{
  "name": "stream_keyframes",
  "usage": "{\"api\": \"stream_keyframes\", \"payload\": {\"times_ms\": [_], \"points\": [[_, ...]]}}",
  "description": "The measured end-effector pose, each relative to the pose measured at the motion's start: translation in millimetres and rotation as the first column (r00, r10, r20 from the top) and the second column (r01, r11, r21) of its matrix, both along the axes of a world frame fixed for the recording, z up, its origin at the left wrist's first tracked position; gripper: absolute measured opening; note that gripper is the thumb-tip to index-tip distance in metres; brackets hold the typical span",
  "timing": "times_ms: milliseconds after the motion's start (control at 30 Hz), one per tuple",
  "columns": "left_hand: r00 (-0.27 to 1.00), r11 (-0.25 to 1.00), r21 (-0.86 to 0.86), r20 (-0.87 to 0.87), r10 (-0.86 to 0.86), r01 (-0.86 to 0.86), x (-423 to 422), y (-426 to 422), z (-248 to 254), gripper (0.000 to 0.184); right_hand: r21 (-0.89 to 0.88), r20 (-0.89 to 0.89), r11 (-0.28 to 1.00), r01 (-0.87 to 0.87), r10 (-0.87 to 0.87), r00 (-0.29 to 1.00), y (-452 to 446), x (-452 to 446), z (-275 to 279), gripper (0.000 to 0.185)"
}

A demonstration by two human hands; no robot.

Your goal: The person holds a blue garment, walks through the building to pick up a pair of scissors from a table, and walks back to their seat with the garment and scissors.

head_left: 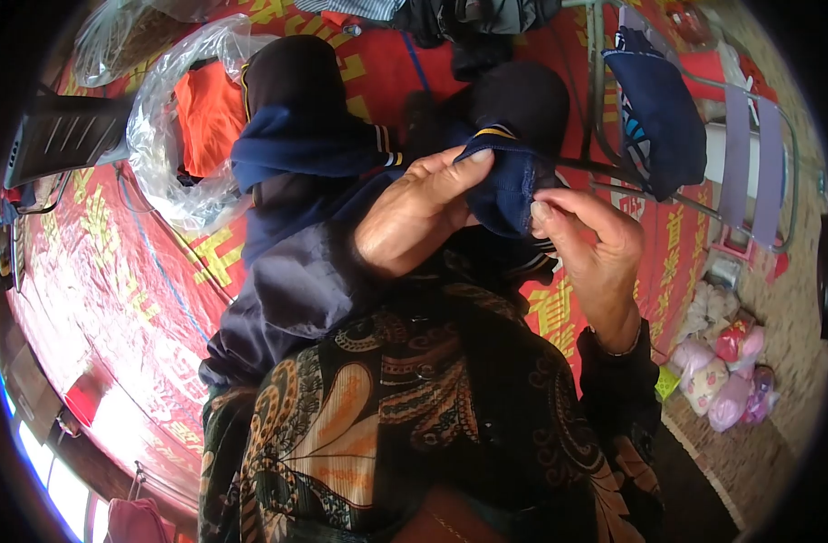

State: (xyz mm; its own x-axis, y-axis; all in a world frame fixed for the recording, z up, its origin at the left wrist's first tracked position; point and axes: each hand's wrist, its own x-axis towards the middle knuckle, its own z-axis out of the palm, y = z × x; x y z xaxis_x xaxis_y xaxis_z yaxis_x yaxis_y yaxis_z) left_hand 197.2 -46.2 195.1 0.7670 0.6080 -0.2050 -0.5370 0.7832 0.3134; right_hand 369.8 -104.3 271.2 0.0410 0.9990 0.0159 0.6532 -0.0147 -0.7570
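A navy knit garment [314, 140] with yellow and white striped trim lies across my lap and knees. My left hand [423, 208] holds one part of it up, thumb on top near a yellow-striped edge and fingers underneath. A stitched seam [528, 181] runs down the right side of the held part. At the lower end of this seam, my right hand [595, 240] pinches thumb and forefinger together against the cloth. Any thread or small tool in that pinch is too small to make out.
To the left stands a clear plastic bag [151, 154] with orange cloth [213, 113] inside, beside a black chair [70, 136]. A folded navy garment [658, 118] rests on a metal-framed seat at right. Pink bundles [726, 380] lie on the floor beyond the red patterned mat [115, 271].
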Motion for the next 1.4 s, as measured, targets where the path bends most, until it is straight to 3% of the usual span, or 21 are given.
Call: {"api": "stream_keyframes", "payload": {"times_ms": [67,167,400,600,667,767,1300,1367,1400], "points": [[1.0,0.999,-0.032,-0.014,-0.028,0.028,1,-1,0,0.032,-0.173,-0.219,0.979,0.106,-0.144,0.965,-1,-1,-1,0.013],[0.998,0.998,0.01,0.005,-0.055,0.055,1,-1,-6,0.036,-0.227,-0.331,0.964,0.137,-0.209,0.92,-2,1,-9,0.014],[0.998,0.999,-0.022,-0.044,-0.034,0.033,5,-3,-4,0.04,-0.142,-0.182,0.987,0.079,-0.105,0.978,0,1,-16,0.011],[0.996,0.993,-0.075,0.005,-0.088,0.088,3,-2,-4,0.038,-0.341,-0.387,0.938,-0.054,-0.088,0.918,4,4,-6,0.009],[0.996,0.994,-0.069,0.006,-0.084,0.084,3,-1,-4,0.035,-0.453,-0.495,0.89,-0.042,-0.212,0.842,6,3,0,0.01],[0.997,0.991,-0.125,-0.038,-0.062,0.057,2,0,-1,0.029,-0.506,-0.514,0.859,-0.082,-0.223,0.828,9,7,4,0.012],[0.999,0.992,-0.125,-0.044,-0.027,0.021,-1,-1,-6,0.014,-0.539,-0.595,0.835,-0.113,-0.282,0.753,8,11,4,0.013],[0.991,0.994,0.052,-0.092,-0.095,0.1,-3,0,4,0.015,-0.538,-0.569,0.838,-0.091,-0.281,0.773,8,9,5,0.014],[0.991,0.994,0.052,-0.092,-0.095,0.1,-3,0,3,0.015,-0.538,-0.569,0.838,-0.091,-0.281,0.773,8,8,6,0.014]]}}
